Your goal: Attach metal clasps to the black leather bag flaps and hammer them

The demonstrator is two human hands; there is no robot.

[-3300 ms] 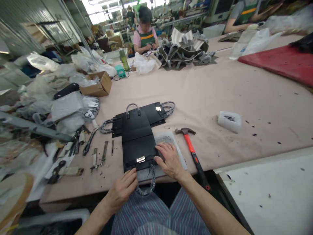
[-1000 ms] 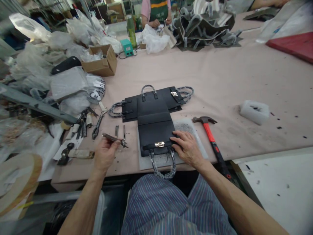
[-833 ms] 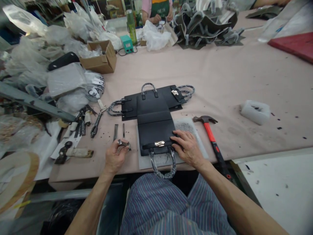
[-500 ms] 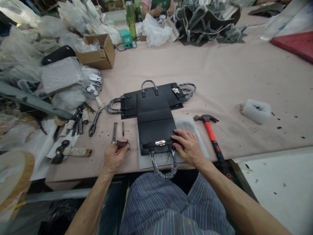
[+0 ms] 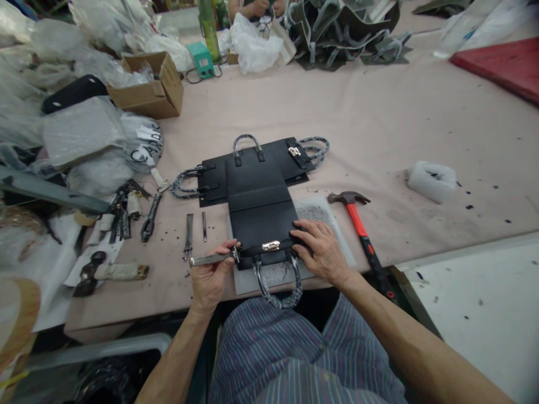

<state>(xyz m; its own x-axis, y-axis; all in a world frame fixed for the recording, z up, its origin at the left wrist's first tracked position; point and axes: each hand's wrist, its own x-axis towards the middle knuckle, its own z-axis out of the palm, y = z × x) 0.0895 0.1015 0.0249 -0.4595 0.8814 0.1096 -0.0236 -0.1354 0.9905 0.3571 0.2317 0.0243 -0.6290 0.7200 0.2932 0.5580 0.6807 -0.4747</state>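
A black handbag panel piece (image 5: 265,219) lies lengthwise in front of me, with a silver clasp (image 5: 270,246) on a strap near its close end. Its near handle (image 5: 278,306) is wrapped in plastic and hangs over the table edge. My left hand (image 5: 210,280) grips a flat steel punch (image 5: 210,259), held sideways, its wider end at the left end of the strap. My right hand (image 5: 320,252) rests with fingers apart on the panel's right edge. Under the panel is a pale board (image 5: 337,235). Another pronged punch (image 5: 188,233) and a thin metal rod (image 5: 204,226) lie to the left.
A claw hammer (image 5: 357,221) lies on the right, beyond it a white roll (image 5: 432,180). More black bag pieces (image 5: 213,182) sit under the panel's far part. At left are a ball-peen hammer (image 5: 90,275), pliers (image 5: 150,219) and a cardboard box (image 5: 147,95). A co-worker's hands (image 5: 256,8) show at the back.
My left hand has moved right with the punch, from beside the loose tools to the strap's left end. The right hand stays on the panel. The view has shifted slightly.
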